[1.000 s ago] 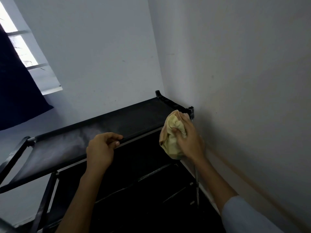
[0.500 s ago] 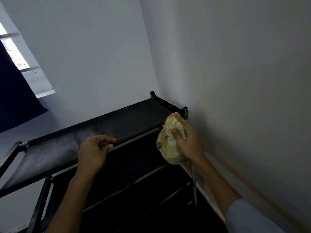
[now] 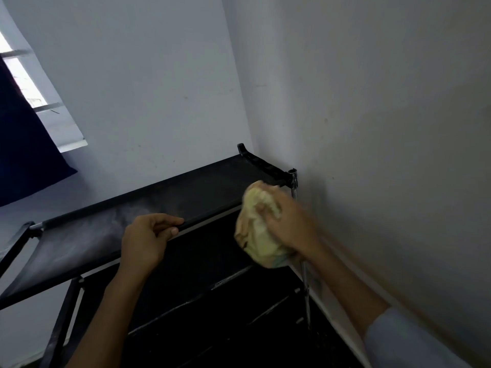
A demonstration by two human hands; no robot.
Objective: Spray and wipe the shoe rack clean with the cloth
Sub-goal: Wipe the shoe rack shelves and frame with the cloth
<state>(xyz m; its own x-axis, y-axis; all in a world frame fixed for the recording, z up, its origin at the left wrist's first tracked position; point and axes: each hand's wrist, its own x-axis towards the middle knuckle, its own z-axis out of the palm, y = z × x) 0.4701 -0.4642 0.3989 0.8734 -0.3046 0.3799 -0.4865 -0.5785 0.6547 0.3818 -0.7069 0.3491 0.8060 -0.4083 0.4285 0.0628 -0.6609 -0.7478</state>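
Observation:
A black shoe rack (image 3: 202, 189) with a dusty fabric top shelf stands in the room's corner, lower shelves dark beneath it. My left hand (image 3: 144, 239) grips the front bar of the top shelf near its middle. My right hand (image 3: 288, 221) is closed on a crumpled yellow cloth (image 3: 256, 235) and presses it against the rack's right front end, just below the corner post (image 3: 293, 179). The hand and cloth look blurred. No spray bottle is in view.
White walls meet right behind the rack; the right wall (image 3: 385, 155) runs close along its side. A window with a dark blue curtain (image 3: 24, 144) is at the far left. A pale skirting strip (image 3: 334, 322) runs along the floor at the right.
My right hand has shifted slightly with the cloth at the rack's right front corner and is now blurred. My left hand has kept its hold on the front bar.

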